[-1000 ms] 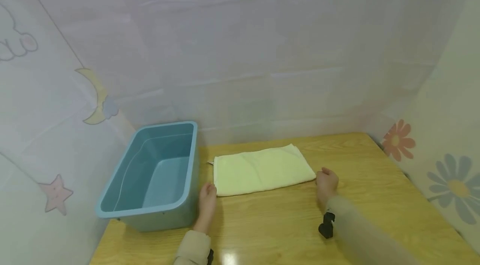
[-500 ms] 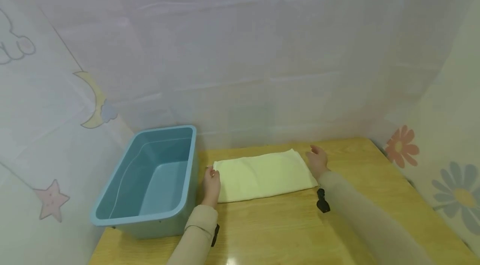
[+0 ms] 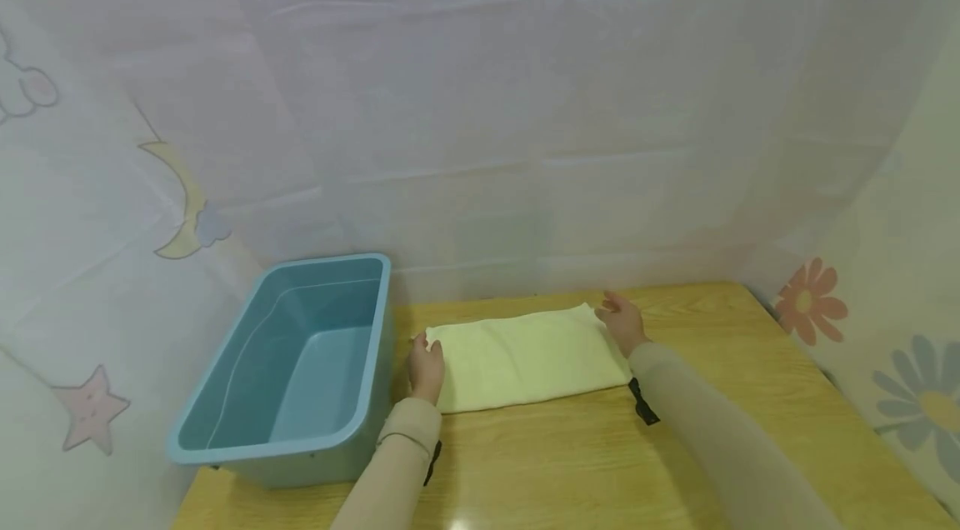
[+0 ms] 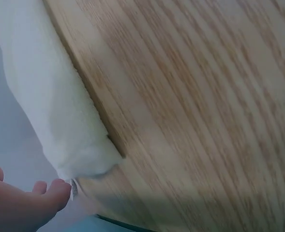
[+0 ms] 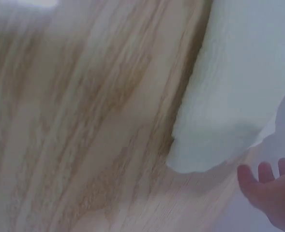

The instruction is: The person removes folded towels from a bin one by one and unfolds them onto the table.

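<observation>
A pale yellow folded towel [image 3: 525, 359] lies flat on the wooden table. At its left edge, close to the far corner, is my left hand [image 3: 426, 370]. In the left wrist view the left thumb and fingers [image 4: 60, 189] are relaxed beside the towel corner [image 4: 84, 159], where a small tag sticks out; whether they touch it I cannot tell. My right hand [image 3: 622, 323] is at the towel's far right corner. The right wrist view has its loosely bent fingers [image 5: 265, 173] a little apart from the towel [image 5: 229, 96], holding nothing.
A blue plastic tub [image 3: 360, 430] stands left of the towel, close to my left forearm. The wooden table [image 3: 540, 472] meets a pale cloth backdrop [image 3: 480, 97] at the back, with printed cloth on both sides.
Both hands have moved from the towel's near corners away from me to its far corners. The right hand has also come inward to the left. The towel stays in place.
</observation>
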Demonstrator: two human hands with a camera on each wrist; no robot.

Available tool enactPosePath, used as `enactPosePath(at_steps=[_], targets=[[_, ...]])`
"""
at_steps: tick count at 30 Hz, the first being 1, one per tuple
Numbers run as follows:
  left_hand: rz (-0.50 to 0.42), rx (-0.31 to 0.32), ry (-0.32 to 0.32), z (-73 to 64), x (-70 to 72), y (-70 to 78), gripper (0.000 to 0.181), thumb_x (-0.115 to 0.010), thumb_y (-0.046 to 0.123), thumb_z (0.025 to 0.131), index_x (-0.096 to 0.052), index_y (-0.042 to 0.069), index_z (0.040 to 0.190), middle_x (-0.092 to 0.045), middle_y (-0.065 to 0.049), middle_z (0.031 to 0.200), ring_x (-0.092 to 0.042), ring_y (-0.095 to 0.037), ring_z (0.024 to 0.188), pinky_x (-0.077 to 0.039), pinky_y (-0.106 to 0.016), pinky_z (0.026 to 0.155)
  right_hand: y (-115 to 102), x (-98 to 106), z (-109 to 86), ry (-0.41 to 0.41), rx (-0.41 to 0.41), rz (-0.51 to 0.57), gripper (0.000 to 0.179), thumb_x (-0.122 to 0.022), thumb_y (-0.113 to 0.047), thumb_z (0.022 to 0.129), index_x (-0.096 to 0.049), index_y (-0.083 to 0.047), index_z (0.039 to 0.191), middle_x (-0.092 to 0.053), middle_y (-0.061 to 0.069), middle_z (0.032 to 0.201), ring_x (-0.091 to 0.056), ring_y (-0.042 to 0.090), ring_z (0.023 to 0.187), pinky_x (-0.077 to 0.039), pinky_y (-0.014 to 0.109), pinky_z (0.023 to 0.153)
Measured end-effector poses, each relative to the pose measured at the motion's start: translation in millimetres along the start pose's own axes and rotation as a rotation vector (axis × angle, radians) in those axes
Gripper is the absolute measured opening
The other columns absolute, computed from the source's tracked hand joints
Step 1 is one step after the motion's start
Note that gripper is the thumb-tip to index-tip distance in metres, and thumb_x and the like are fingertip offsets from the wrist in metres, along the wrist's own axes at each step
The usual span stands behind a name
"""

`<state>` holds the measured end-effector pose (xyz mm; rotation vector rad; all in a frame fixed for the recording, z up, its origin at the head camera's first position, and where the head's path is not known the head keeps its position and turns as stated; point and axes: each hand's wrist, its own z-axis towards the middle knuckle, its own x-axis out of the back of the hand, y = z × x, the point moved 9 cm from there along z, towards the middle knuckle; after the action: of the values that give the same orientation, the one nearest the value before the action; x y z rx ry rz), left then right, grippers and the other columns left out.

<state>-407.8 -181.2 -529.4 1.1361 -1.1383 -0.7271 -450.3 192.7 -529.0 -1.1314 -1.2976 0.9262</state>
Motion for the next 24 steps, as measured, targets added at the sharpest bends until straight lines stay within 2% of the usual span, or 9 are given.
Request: enactPosePath(at_steps=[2, 3, 6, 10, 14, 16, 18, 19, 24], targets=[[0.008, 0.0, 0.003, -2.9, 2.8, 5.3, 0.043, -0.047, 0.004, 0.1, -0.039, -0.015, 0.138, -0.044, -0.036, 0.136, -0.042, -0.049, 0.126, -0.039, -0.056, 0.103, 2, -1, 1.4, -0.02, 0.006, -0.019, 0.056, -0.046, -0.002, 0.101, -0.019, 0.009, 0.15, -0.026, 0.034, 0.15, -0.027, 0.046, 0.137, -0.028, 0.053, 0.112], [0.011, -0.047, 0.036, 3.8, 1.8, -4.1, 0.042, -0.049, 0.009, 0.101, -0.043, -0.014, 0.135, -0.048, -0.034, 0.133, -0.046, -0.046, 0.123, -0.043, -0.05, 0.101, 3, -1, 2.4, -0.027, 0.006, -0.024, 0.056, -0.046, -0.001, 0.101, -0.02, 0.01, 0.149, -0.026, 0.034, 0.149, -0.027, 0.046, 0.137, -0.028, 0.052, 0.112], [0.027, -0.081, 0.058, 30.0, -8.5, -42.0, 0.045, -0.052, 0.016, 0.101, -0.045, -0.01, 0.136, -0.05, -0.031, 0.133, -0.048, -0.044, 0.123, -0.043, -0.049, 0.101, 10, 0, 5.7, -0.036, -0.006, -0.048, 0.055, -0.046, 0.001, 0.099, -0.023, 0.011, 0.148, -0.029, 0.036, 0.146, -0.029, 0.047, 0.135, -0.031, 0.053, 0.11], [0.158, -0.08, 0.113, 86.1, -32.2, -118.1, 0.044, -0.053, 0.019, 0.1, -0.048, -0.009, 0.133, -0.053, -0.03, 0.129, -0.052, -0.045, 0.115, -0.048, -0.046, 0.093, 19, -1, 10.2, -0.047, -0.016, -0.113, 0.055, -0.051, 0.005, 0.095, -0.029, 0.012, 0.145, -0.037, 0.039, 0.139, -0.036, 0.049, 0.13, -0.036, 0.054, 0.106], [0.154, -0.089, 0.145, 109.0, -40.8, -152.9, 0.042, -0.054, 0.02, 0.099, -0.051, -0.009, 0.128, -0.058, -0.028, 0.123, -0.056, -0.042, 0.108, -0.05, -0.043, 0.088, 25, -1, 13.0, -0.066, -0.02, -0.181, 0.057, -0.053, 0.006, 0.09, -0.033, 0.013, 0.143, -0.04, 0.04, 0.134, -0.039, 0.051, 0.126, -0.039, 0.056, 0.102], [0.115, -0.098, 0.177, 106.3, -38.6, -147.8, 0.04, -0.057, 0.02, 0.097, -0.054, -0.009, 0.125, -0.061, -0.026, 0.116, -0.059, -0.038, 0.101, -0.051, -0.039, 0.083, 26, -2, 14.1, -0.079, -0.03, -0.198, 0.057, -0.053, 0.006, 0.089, -0.034, 0.013, 0.143, -0.04, 0.04, 0.134, -0.039, 0.051, 0.125, -0.039, 0.056, 0.102], [0.061, -0.054, 0.161, 92.1, -33.3, -125.0, 0.042, -0.059, 0.019, 0.096, -0.053, -0.009, 0.127, -0.06, -0.027, 0.117, -0.059, -0.038, 0.104, -0.051, -0.043, 0.085, 27, -3, 14.6, -0.092, -0.042, -0.211, 0.057, -0.053, 0.005, 0.09, -0.034, 0.013, 0.143, -0.039, 0.04, 0.134, -0.038, 0.052, 0.125, -0.039, 0.057, 0.102], [0.035, -0.073, 0.201, 84.4, -28.8, -113.0, 0.04, -0.062, 0.022, 0.094, -0.055, -0.008, 0.121, -0.062, -0.024, 0.11, -0.06, -0.034, 0.096, -0.051, -0.037, 0.078, 28, -3, 14.9, -0.098, -0.05, -0.217, 0.056, -0.052, 0.004, 0.091, -0.034, 0.012, 0.143, -0.038, 0.04, 0.135, -0.038, 0.052, 0.126, -0.039, 0.057, 0.102], [-0.035, 0.044, 0.128, 16.3, -4.1, -16.2, 0.041, -0.057, 0.01, 0.096, -0.048, -0.013, 0.129, -0.057, -0.031, 0.119, -0.057, -0.042, 0.107, -0.048, -0.047, 0.093, 32, -3, 14.7, -0.127, -0.073, -0.298, 0.056, -0.054, -0.005, 0.094, -0.034, 0.012, 0.143, -0.036, 0.037, 0.142, -0.035, 0.051, 0.129, -0.034, 0.058, 0.106]])
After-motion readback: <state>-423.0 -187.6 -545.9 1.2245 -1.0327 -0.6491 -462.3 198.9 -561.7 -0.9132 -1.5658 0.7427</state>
